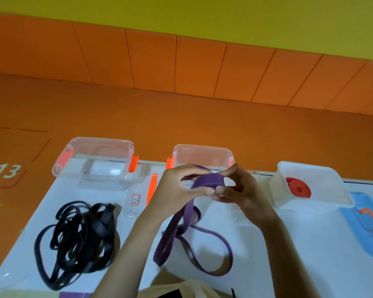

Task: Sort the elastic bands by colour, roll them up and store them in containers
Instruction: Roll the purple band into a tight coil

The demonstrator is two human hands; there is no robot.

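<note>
Stored: red band (298, 188), rolled, in white container (299, 164), right.
In hand: left hand (177, 190) and right hand (242, 191) pinch purple band (205, 182), centre; roll seemingly begun.
Remaining: black bands (78, 239), tangled on table (289, 244), lower left.

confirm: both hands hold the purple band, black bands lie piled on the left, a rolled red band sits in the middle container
Wrong container: the head view shows the rolled red band in the white container on the right. The left hand and right hand do hold the purple band; the black bands lie piled left.
</note>
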